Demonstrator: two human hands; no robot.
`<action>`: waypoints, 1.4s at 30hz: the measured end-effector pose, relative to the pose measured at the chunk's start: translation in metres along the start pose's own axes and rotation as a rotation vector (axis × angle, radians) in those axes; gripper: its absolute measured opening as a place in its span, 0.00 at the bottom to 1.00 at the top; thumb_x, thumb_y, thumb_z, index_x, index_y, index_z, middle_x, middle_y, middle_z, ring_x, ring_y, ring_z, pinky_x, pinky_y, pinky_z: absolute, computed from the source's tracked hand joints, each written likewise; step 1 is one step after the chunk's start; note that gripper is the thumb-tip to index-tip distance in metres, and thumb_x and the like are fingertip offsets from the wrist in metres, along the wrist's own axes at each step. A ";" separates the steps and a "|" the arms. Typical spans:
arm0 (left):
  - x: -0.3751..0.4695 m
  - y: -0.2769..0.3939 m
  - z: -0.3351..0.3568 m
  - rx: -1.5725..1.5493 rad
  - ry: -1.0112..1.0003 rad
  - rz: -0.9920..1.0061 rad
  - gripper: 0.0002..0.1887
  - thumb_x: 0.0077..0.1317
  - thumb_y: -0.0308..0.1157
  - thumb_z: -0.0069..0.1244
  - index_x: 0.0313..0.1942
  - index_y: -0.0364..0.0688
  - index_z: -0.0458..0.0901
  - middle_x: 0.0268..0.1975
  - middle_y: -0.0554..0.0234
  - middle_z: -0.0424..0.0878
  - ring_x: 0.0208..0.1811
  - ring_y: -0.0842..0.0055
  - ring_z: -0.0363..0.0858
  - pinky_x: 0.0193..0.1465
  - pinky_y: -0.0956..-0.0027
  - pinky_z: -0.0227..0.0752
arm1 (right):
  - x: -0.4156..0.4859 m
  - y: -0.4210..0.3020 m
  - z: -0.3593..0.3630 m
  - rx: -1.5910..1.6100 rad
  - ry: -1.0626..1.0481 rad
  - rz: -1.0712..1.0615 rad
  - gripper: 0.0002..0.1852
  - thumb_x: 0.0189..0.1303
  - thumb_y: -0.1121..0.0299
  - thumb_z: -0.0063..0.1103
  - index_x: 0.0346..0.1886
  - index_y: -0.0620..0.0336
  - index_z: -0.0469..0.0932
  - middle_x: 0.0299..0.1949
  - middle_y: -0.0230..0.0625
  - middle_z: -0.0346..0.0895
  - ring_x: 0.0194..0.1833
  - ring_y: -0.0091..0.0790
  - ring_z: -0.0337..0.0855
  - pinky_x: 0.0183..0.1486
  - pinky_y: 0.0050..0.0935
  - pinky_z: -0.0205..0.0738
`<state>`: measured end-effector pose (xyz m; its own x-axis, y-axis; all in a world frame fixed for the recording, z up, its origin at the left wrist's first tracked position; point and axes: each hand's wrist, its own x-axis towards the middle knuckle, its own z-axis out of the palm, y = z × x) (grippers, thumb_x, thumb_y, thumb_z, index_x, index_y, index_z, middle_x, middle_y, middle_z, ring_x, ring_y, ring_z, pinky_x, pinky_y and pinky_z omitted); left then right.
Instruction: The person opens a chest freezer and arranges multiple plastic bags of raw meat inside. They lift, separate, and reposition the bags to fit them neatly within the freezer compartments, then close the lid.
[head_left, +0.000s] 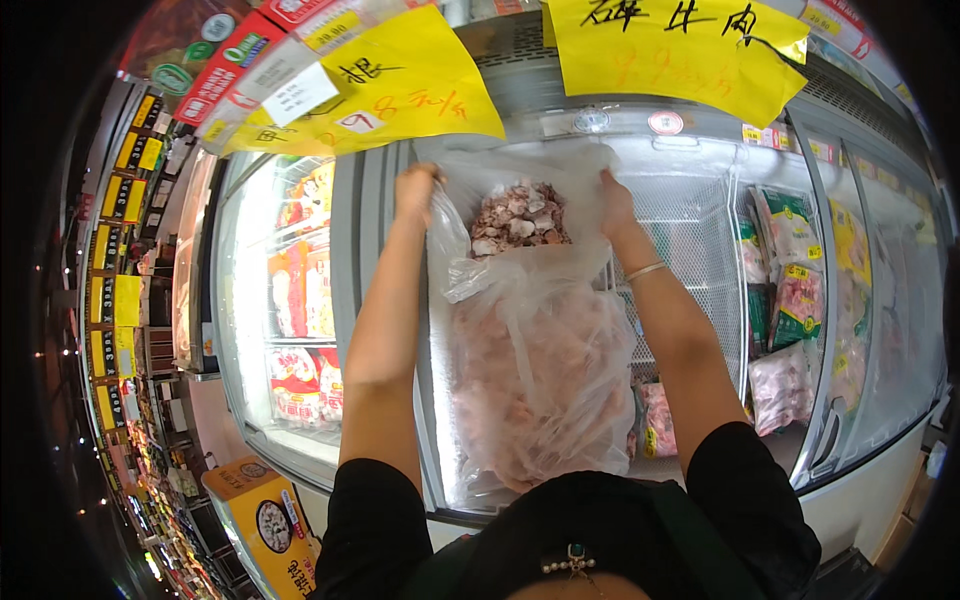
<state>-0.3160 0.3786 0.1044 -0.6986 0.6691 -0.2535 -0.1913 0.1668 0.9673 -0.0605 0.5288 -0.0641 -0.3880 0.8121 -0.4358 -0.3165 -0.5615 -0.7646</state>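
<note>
A clear plastic bag (517, 154) is stretched between my two hands inside a lit chest freezer. My left hand (418, 193) grips its left edge, fingers curled over the film. On the other side my right hand (616, 204) grips the right edge; its fingers are partly hidden behind the plastic. Chopped frozen meat pieces (521, 216), dark red and whitish, show through the bag's opening. Nearer to me lies a large translucent bag (540, 382) of pale pink frozen meat, its upper edge close to the chopped pieces.
White wire baskets (694, 259) and packaged meat (799, 300) fill the freezer's right side. Sliding glass lids (892, 300) lie farther right. Yellow handwritten price signs (675, 52) hang over the back. Packaged frozen food (300, 285) stands left, and a yellow carton (259, 525) sits lower left.
</note>
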 end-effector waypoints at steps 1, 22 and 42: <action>0.005 -0.002 0.000 0.150 0.052 -0.116 0.07 0.56 0.24 0.46 0.36 0.34 0.76 0.25 0.59 0.77 0.24 0.73 0.71 0.29 0.71 0.66 | 0.014 -0.003 -0.001 0.247 0.094 0.155 0.23 0.62 0.58 0.55 0.51 0.69 0.71 0.46 0.47 0.76 0.45 0.46 0.77 0.47 0.39 0.72; -0.039 -0.122 0.015 1.437 -0.334 0.475 0.72 0.23 0.50 0.74 0.67 0.32 0.45 0.64 0.34 0.54 0.66 0.44 0.52 0.69 0.50 0.45 | -0.023 0.016 -0.068 -1.882 0.065 -0.769 0.21 0.50 0.68 0.58 0.51 0.57 0.73 0.48 0.38 0.67 0.50 0.43 0.69 0.49 0.43 0.64; -0.063 -0.166 0.012 1.277 -0.091 0.734 0.72 0.24 0.52 0.72 0.69 0.34 0.44 0.71 0.35 0.43 0.69 0.36 0.45 0.66 0.40 0.46 | -0.044 0.032 0.011 -1.004 -0.016 -0.717 0.30 0.60 0.53 0.54 0.58 0.68 0.67 0.61 0.56 0.62 0.57 0.59 0.65 0.60 0.46 0.59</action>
<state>-0.2320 0.3176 -0.0398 -0.3148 0.9179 0.2416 0.9354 0.2569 0.2428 -0.0637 0.4734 -0.0646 -0.4138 0.8802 0.2324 0.3404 0.3864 -0.8572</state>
